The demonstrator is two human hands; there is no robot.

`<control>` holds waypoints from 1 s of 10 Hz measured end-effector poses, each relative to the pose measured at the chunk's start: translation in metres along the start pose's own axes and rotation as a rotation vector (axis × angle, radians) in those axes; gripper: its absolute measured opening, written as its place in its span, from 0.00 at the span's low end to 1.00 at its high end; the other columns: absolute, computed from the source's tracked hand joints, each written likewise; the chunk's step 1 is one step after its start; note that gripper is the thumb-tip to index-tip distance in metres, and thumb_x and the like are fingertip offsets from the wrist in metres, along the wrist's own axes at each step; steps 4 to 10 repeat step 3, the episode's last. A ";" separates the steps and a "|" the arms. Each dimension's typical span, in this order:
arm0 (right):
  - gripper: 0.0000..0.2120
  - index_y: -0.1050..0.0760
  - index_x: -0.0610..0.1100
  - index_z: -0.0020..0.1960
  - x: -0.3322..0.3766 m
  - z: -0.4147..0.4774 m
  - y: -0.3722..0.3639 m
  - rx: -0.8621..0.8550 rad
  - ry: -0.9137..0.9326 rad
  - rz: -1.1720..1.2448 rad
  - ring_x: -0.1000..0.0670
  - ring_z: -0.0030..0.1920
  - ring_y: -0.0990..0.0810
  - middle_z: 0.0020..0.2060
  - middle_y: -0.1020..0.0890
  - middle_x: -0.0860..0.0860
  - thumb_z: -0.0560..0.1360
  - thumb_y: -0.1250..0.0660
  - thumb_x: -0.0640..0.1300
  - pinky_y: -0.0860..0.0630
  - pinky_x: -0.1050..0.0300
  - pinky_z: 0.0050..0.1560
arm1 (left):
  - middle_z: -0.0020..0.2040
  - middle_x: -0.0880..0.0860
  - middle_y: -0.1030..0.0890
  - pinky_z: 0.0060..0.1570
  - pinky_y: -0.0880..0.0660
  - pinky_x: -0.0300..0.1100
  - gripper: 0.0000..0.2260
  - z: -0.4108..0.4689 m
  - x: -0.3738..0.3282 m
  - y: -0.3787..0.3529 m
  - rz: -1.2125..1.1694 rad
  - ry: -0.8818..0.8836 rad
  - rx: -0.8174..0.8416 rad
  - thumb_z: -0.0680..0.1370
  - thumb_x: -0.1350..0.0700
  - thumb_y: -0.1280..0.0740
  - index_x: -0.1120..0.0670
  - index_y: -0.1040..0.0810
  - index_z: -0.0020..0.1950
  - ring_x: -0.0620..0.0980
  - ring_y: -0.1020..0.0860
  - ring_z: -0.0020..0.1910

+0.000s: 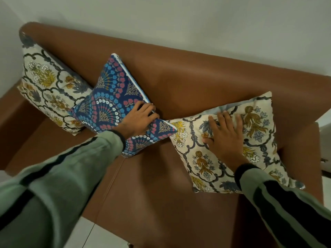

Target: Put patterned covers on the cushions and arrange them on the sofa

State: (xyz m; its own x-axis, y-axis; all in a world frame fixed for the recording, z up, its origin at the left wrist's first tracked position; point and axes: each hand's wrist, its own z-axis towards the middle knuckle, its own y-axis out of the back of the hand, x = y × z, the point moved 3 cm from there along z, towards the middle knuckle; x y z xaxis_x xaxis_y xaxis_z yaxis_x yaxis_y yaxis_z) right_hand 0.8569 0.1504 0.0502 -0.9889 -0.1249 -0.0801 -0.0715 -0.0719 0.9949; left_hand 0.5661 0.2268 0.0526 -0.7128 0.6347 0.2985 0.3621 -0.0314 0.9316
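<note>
Left hand (138, 116) grips the blue fan-patterned cushion (114, 104); right hand (224, 138) presses flat, fingers spread, on the cream floral cushion (231, 145), which could slide off the slick brown leather sofa (197, 81); its far edge possibly gapes.

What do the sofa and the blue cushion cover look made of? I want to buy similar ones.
Sofa: looks like brown leather or faux leather, smooth with a soft sheen; which one I cannot tell. Blue cushion cover: seemingly woven cloth, likely cotton, matte, with a printed floral fan pattern and a white edge.
</note>
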 end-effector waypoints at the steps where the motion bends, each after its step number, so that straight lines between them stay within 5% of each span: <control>1: 0.35 0.39 0.45 0.74 0.003 -0.001 0.011 0.073 -0.003 -0.047 0.41 0.77 0.45 0.75 0.36 0.40 0.74 0.38 0.62 0.57 0.35 0.75 | 0.79 0.61 0.47 0.75 0.52 0.61 0.35 -0.006 -0.010 -0.008 -0.006 0.090 0.028 0.78 0.47 0.34 0.49 0.48 0.79 0.59 0.49 0.78; 3: 0.34 0.47 0.49 0.77 0.041 0.012 0.090 0.058 0.033 -0.030 0.43 0.78 0.49 0.78 0.41 0.43 0.77 0.47 0.65 0.56 0.35 0.75 | 0.81 0.58 0.51 0.75 0.52 0.63 0.32 -0.069 0.030 0.048 -0.025 0.182 -0.104 0.80 0.37 0.44 0.47 0.53 0.79 0.57 0.52 0.79; 10: 0.34 0.47 0.49 0.77 0.041 0.012 0.090 0.058 0.033 -0.030 0.43 0.78 0.49 0.78 0.41 0.43 0.77 0.47 0.65 0.56 0.35 0.75 | 0.81 0.58 0.51 0.75 0.52 0.63 0.32 -0.069 0.030 0.048 -0.025 0.182 -0.104 0.80 0.37 0.44 0.47 0.53 0.79 0.57 0.52 0.79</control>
